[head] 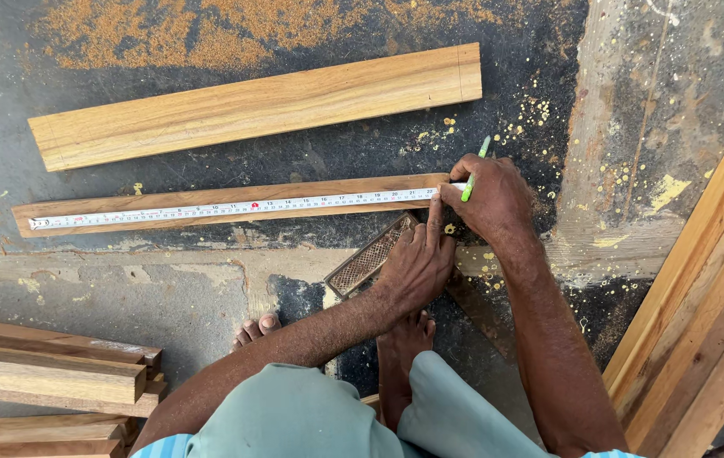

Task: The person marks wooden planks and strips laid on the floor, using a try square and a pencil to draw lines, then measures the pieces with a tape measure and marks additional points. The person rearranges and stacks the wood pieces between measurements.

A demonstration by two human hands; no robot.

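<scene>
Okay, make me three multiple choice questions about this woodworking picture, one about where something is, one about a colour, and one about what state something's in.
1. Where does the tape measure lie?
A. Along the narrow wooden strip
B. On the wide plank
C. Coiled on the floor

2. What colour is the pencil in the right hand?
A. Red
B. Green
C. Black

3. What is the left hand doing?
A. Hanging free in the air
B. Gripping a hammer
C. Pressing down by the strip's right end

Answers:
1 A, the tape runs stretched along the strip's length.
2 B, its green shaft sticks up above the fingers.
3 C, its forefinger reaches to the strip's end beside the right hand.
</scene>
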